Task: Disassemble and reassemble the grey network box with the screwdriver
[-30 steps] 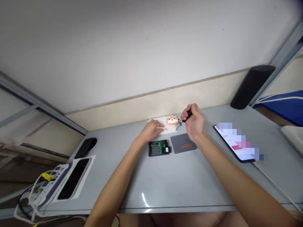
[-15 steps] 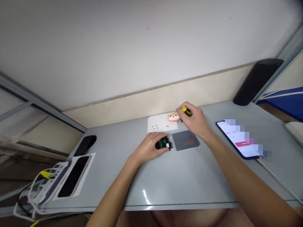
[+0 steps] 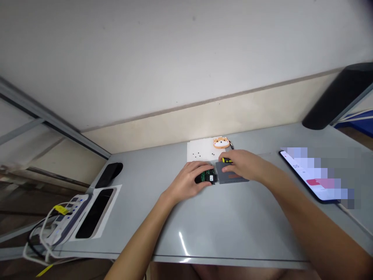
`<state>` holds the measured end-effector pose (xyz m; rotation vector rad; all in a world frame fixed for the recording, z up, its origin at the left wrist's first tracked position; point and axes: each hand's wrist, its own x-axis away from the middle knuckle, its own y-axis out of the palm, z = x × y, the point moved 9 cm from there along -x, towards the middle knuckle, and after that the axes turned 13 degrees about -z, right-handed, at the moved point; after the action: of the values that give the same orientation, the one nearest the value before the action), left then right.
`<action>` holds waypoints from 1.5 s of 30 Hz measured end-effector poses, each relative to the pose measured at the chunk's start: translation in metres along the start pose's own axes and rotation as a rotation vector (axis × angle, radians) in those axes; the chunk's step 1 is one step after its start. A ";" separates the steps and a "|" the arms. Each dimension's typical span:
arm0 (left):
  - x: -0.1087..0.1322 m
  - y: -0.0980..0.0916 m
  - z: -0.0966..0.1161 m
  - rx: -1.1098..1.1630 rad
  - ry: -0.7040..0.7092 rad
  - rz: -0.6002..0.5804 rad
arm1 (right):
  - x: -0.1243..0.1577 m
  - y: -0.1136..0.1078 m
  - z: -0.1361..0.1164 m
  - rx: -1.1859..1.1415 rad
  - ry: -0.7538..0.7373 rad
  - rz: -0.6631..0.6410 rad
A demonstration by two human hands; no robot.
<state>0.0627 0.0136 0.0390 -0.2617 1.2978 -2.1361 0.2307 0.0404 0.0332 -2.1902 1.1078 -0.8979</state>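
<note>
The grey table (image 3: 233,229) fills the lower half of the frame. At its middle, the left hand (image 3: 190,182) is closed around the black case (image 3: 207,177), in which a green circuit board is seen. Just to the right, the right hand (image 3: 244,166) is curled about a yellow-and-black screwdriver (image 3: 226,160) and lies over the grey cover (image 3: 234,179). Above them, small screws (image 3: 198,154) are scattered on a white paper (image 3: 201,149).

The case is probably best pinned flat by the left hand. The screwdriver tip should be brought down upright, so that no slip onto the board is risked.

A second earlier, the left hand was laid on the paper beside the screws and the case was untouched. The right hand was raised with the screwdriver near the orange cat figure (image 3: 221,142). Both hands have since been lowered towards the centre.
</note>
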 end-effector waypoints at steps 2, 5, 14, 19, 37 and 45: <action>0.000 0.001 0.001 0.001 -0.001 -0.006 | -0.001 0.000 -0.007 0.040 -0.018 -0.001; -0.001 0.003 0.001 -0.017 -0.029 -0.035 | -0.001 -0.002 -0.012 0.052 -0.035 0.007; 0.000 -0.002 -0.015 0.010 -0.091 0.047 | 0.001 0.001 -0.011 -0.069 -0.013 -0.027; 0.005 -0.017 -0.010 0.061 0.012 0.198 | 0.003 -0.002 -0.016 0.053 -0.014 -0.016; 0.002 0.051 0.070 -0.289 0.241 -0.186 | -0.001 0.002 -0.011 0.004 -0.033 -0.030; 0.001 0.008 0.051 -0.238 0.149 0.049 | -0.002 -0.001 -0.018 0.122 0.001 -0.020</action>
<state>0.0889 -0.0269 0.0576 -0.1682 1.6302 -1.9910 0.2167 0.0399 0.0445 -2.1048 1.0067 -0.9494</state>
